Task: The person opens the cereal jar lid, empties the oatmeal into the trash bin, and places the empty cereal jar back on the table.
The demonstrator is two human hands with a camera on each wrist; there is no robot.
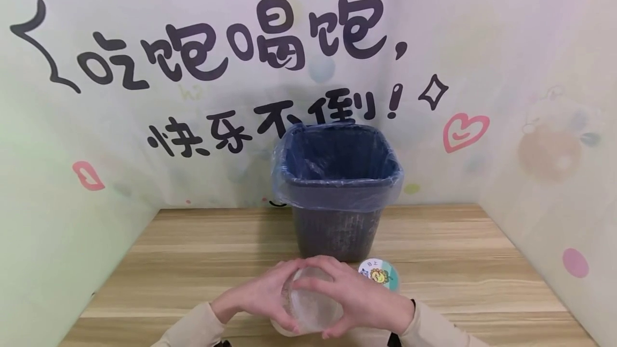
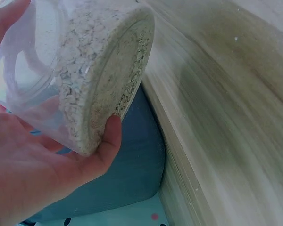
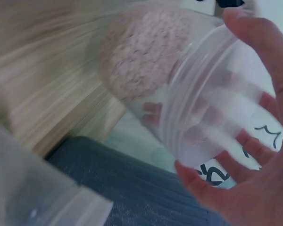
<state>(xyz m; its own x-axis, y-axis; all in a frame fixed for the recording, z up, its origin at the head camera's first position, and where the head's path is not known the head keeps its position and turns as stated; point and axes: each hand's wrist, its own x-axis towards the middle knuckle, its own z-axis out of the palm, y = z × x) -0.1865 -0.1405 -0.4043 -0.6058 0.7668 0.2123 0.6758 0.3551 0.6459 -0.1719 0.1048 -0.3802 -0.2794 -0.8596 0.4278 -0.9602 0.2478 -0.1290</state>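
Note:
Both hands hold a clear plastic jar (image 1: 315, 309) with pale oat-like flakes in its lower part. In the left wrist view, my left hand (image 1: 262, 293) grips the jar (image 2: 75, 70) by its side, the thumb lying against the bottom edge. My right hand (image 1: 359, 299) curls round the translucent lid end, with the thumb and fingers spread about the rim, as the right wrist view shows the jar (image 3: 148, 54). Seen from the head, the lid faces up toward the camera. The jar's base is hidden there behind the hands.
A dark bin (image 1: 337, 229) with a blue bag liner (image 1: 337, 195) stands just beyond the hands, near the patterned back wall. Right of the right hand is a container with a printed round lid (image 1: 383, 274), partly covered by that hand. All stand on a wooden table (image 1: 217, 245).

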